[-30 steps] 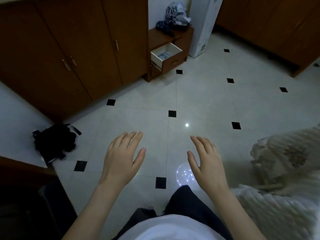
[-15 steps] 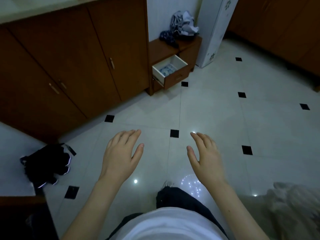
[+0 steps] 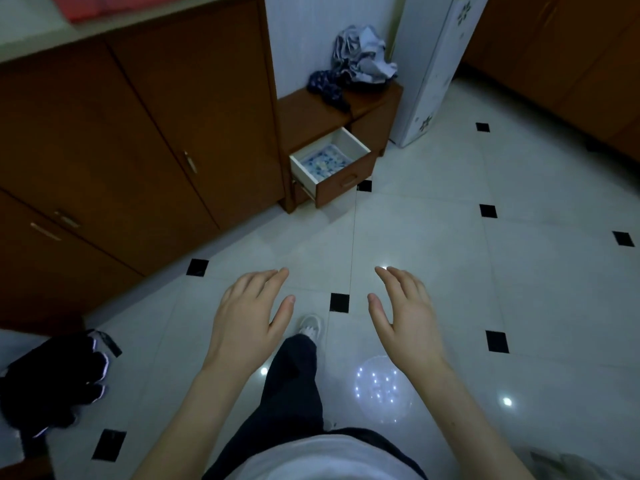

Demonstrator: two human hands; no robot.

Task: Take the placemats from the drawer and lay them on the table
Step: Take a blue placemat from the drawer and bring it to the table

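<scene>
Both hands are held out in front of the body, palms down, above the white floor (image 3: 433,237). The left hand (image 3: 247,323) has straight fingers close together, thumb out to the side, holding nothing. The right hand (image 3: 407,323) looks the same. The placemats (image 3: 325,160), blue and white, lie inside the open drawer (image 3: 341,181) of the small brown cabinet (image 3: 311,116), far from both hands. No words can be read anywhere.

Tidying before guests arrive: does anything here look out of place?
Crumpled clothes are heaped on the small cabinet, its drawer hangs open, and a black bag lies at the left.
</scene>
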